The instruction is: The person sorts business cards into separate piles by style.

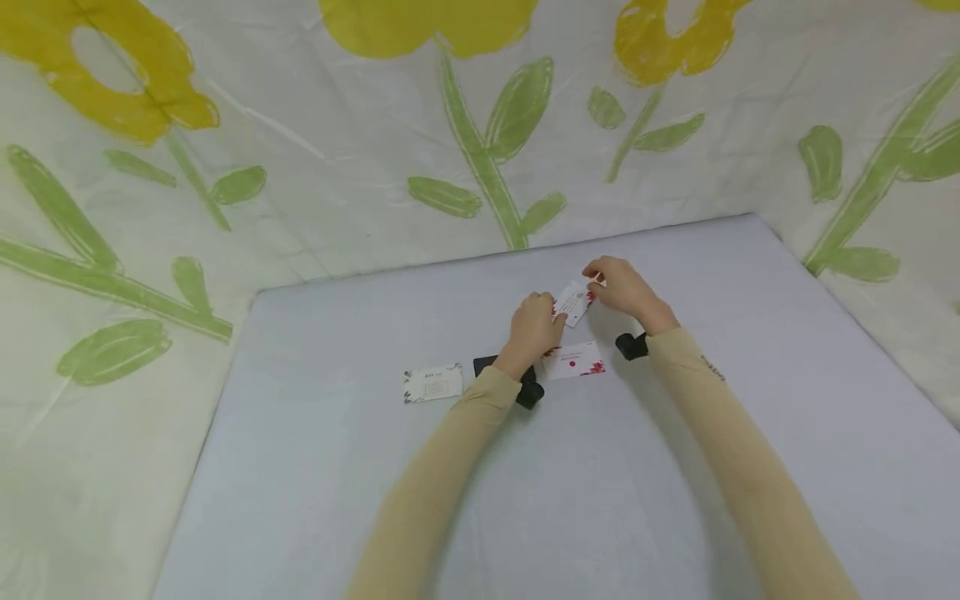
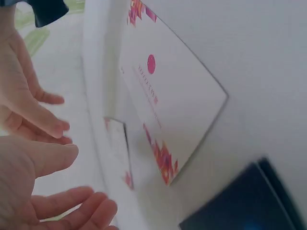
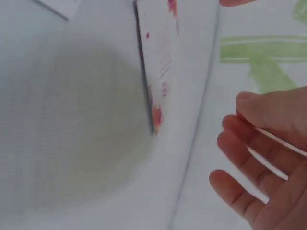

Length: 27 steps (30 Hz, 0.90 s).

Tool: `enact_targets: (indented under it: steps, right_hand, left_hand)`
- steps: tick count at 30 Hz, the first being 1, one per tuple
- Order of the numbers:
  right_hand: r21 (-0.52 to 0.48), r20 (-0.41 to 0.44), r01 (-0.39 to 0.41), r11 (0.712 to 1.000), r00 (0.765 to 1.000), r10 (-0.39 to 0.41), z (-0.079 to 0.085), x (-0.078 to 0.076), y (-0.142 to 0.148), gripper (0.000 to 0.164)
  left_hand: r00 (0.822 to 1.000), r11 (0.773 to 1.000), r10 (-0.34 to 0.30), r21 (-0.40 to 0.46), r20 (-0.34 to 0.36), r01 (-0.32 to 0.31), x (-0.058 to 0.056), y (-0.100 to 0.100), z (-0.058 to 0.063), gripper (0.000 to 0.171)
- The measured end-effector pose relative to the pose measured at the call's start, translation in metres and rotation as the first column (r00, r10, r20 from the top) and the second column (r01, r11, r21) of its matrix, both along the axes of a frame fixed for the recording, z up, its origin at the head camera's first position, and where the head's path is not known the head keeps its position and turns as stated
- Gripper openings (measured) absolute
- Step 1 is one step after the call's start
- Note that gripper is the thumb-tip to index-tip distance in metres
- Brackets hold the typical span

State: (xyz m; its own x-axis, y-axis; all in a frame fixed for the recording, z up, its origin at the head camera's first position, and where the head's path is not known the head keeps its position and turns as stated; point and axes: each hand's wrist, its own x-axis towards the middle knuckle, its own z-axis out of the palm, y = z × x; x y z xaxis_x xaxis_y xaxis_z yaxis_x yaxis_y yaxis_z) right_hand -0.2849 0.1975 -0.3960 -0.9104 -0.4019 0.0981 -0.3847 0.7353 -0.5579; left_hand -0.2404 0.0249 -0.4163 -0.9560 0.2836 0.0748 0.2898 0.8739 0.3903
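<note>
A white card with red corner patterns lies on the table between my two hands. My left hand is just left of it, thumb and fingers apart with nothing between them in the left wrist view. At the card's right is my right hand; the right wrist view shows its fingers loosely bent, holding nothing, away from the card. Nearer to me lies a second white card with a red dot, partly behind the left hand in the head view.
A white card with dark floral corners lies farther left. Beside it, a dark flat object is partly hidden under my left forearm. Black wrist devices sit at both wrists. A flower-printed curtain stands behind the grey table.
</note>
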Motion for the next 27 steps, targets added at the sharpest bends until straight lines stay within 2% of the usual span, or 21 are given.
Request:
enact_targets:
  steps: [5, 10, 13, 17, 22, 27]
  right_hand:
    - [0.132, 0.058, -0.054, 0.99, 0.997, 0.047, -0.011, -0.017, -0.006, 0.036]
    - [0.242, 0.121, -0.076, 0.967, 0.992, 0.047, -0.022, -0.022, -0.012, 0.047]
    - [0.27, 0.156, -0.09, 0.959, 0.987, 0.049, -0.025, -0.022, -0.013, 0.05]
    - [0.27, 0.162, -0.099, 0.958, 0.985, 0.057, -0.027, -0.021, -0.014, 0.049]
    - [0.216, 0.134, -0.098, 0.972, 0.989, 0.07, -0.028, -0.02, -0.011, 0.048]
    - [0.075, 0.11, -0.076, 0.994, 0.992, 0.067, -0.032, -0.019, -0.005, 0.048]
  left_hand:
    - [0.998, 0.997, 0.056, -0.051, 0.032, -0.054, -0.014, 0.012, -0.011, 0.037]
    - [0.992, 0.989, 0.097, -0.123, 0.084, -0.086, -0.016, 0.02, -0.014, 0.047]
    - [0.987, 0.979, 0.123, -0.176, 0.108, -0.103, -0.016, 0.024, -0.014, 0.048]
    - [0.981, 0.972, 0.146, -0.2, 0.125, -0.119, -0.019, 0.025, -0.015, 0.048]
    - [0.983, 0.984, 0.134, -0.137, 0.126, -0.117, -0.023, 0.022, -0.018, 0.05]
    - [0.985, 0.995, 0.096, 0.026, 0.146, -0.101, -0.026, 0.016, -0.023, 0.046]
